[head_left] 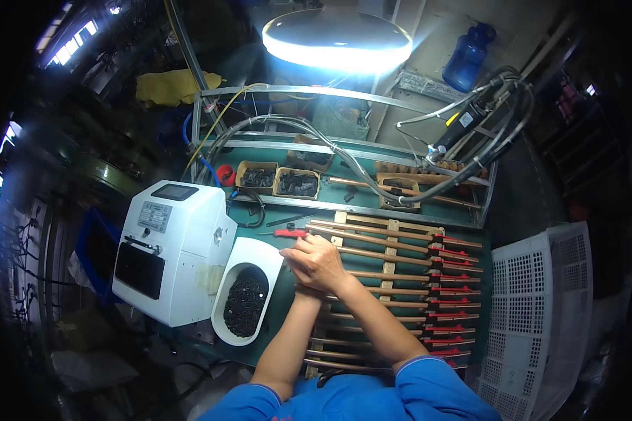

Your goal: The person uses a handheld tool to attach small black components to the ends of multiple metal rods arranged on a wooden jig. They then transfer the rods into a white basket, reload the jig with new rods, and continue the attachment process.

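My right hand (317,262) lies across my left hand (307,288) over the left ends of the copper rods (372,250). The right fingers are curled in, and whatever they hold is hidden. Most of my left hand is covered by the right one, so its fingers do not show. Just beyond the knuckles lies a red-handled screwdriver (290,233), its shaft toward the left. The rods rest side by side on a wooden rack (390,247), with red and black fittings (453,289) at their right ends.
Left of my hands stands a white machine (196,259) with a white trough (277,258) of small black parts. Cardboard boxes (297,184) of black pieces sit on the shelf behind. A white perforated crate (516,309) is at the right. Cables and a lamp (337,42) hang above.
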The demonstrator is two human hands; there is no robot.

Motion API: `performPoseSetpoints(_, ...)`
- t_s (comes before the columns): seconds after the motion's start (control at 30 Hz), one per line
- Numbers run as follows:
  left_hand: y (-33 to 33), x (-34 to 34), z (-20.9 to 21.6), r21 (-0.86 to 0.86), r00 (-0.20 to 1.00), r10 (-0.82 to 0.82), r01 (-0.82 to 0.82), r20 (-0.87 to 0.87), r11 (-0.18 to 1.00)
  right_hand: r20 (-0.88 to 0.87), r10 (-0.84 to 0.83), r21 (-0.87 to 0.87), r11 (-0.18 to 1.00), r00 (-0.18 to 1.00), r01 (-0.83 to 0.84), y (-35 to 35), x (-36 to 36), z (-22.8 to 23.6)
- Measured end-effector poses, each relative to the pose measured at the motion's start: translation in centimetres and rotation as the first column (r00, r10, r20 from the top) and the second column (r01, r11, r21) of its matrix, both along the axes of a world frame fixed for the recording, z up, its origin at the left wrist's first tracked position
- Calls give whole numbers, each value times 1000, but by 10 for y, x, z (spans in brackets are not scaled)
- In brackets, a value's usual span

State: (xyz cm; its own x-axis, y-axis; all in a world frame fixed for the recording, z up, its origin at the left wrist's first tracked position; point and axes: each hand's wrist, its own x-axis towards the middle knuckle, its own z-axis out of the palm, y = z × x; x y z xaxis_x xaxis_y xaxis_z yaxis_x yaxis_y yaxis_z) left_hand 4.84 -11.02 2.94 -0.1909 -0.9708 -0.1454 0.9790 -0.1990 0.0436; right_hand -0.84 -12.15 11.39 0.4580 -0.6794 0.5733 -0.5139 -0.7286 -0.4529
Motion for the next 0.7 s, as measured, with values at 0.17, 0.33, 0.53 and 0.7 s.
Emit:
performPoseSetpoints(0.17,39,-22,-24,-460,787,338,-78,516,885,126,-10,-71,997,992,19,47,-29,24)
performPoseSetpoints(0.33,72,-51,63,147,994,-101,106,-42,983,614,-303,149,951,728,271,78,-90,35)
performPoseSetpoints(0.53,104,-77,16,19,940,-327,330,-97,944,565,-357,396,908,744,136,120,-113,11)
performPoseSetpoints(0.7,160,-109,49,-31,470,-353,566,-809,824,303,-335,97,942,892,320,169,-126,2)
